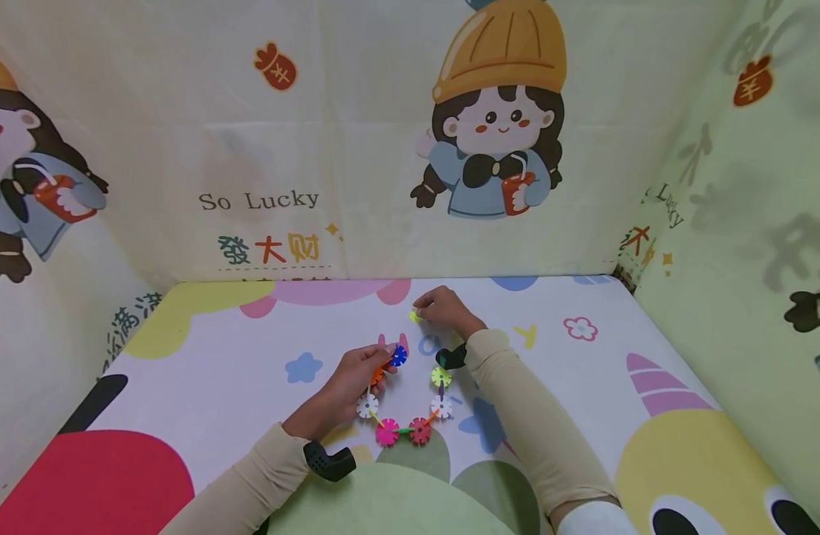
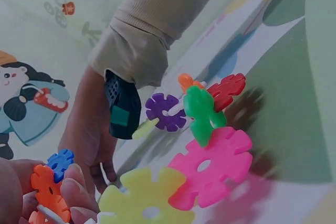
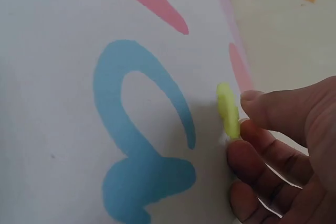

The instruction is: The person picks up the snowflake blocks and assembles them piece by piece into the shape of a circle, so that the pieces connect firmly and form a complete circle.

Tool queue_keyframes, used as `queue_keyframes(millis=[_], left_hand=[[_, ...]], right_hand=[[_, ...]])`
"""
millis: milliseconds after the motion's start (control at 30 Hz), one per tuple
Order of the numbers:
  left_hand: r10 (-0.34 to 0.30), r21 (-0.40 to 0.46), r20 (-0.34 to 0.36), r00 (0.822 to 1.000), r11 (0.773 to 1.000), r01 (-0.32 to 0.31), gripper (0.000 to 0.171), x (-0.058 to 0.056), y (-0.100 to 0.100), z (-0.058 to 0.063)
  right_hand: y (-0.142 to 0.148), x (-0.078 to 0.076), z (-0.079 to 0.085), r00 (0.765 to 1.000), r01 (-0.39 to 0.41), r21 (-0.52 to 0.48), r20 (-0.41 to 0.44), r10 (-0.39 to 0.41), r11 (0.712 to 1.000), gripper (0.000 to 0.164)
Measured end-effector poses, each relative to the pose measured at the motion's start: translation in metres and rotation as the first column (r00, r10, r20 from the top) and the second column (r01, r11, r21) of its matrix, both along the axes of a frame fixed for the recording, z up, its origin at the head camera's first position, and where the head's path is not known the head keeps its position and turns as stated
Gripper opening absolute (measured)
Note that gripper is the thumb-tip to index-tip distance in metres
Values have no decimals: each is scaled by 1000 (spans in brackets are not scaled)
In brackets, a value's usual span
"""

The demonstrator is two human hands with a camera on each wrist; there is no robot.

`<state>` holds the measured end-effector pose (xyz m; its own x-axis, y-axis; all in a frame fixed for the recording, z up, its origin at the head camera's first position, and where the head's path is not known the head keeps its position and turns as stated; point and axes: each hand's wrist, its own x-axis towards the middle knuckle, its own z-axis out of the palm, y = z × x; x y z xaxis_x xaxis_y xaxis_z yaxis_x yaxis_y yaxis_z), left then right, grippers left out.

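The chain [image 1: 410, 416] of snowflake discs lies on the mat [image 1: 584, 386] as a U open toward the far wall, its two arms running away from the person and its bend nearest them. The left arm ends in an orange disc [image 1: 378, 375] and a blue disc [image 1: 399, 356]; the right arm ends in a yellow-green disc [image 1: 440, 377]. Along the bend sit two white discs, a pink disc [image 1: 387, 432], a green link and a red disc [image 1: 420, 430]. In the left wrist view the discs stand at differing tilts, slotted edge into edge. The left hand [image 1: 346, 386] pinches the orange disc between thumb and fingertips [image 2: 73, 182], with the blue one just above them; it rests at the chain's left end. The right hand [image 1: 443, 308] is beyond the chain, well apart from its right end, and pinches a separate yellow disc [image 1: 415, 316] between thumb and fingertips [image 3: 252, 153]. In the right wrist view that disc [image 3: 229, 109] is seen edge-on, upright, long axis near vertical, just over the mat beside a blue printed shape. The right forearm and its wrist camera [image 1: 451, 357] lie just beside the chain's right arm. Printed cloth walls [image 1: 263, 148] enclose the mat on three sides.
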<state>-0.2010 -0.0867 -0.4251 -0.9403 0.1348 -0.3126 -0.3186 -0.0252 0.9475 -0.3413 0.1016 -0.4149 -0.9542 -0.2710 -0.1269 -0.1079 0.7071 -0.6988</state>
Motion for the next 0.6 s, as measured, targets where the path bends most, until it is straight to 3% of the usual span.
queue_keyframes(millis=[300, 600], left_hand=[[-2, 20, -8, 1000, 1000, 2, 34, 2, 0, 1], [-6, 28, -14, 1000, 1000, 6, 36, 2, -1, 1]], right_hand=[[3, -2, -10, 998, -50, 55, -27, 51, 997, 32], [7, 3, -6, 994, -79, 76, -69, 85, 994, 19]])
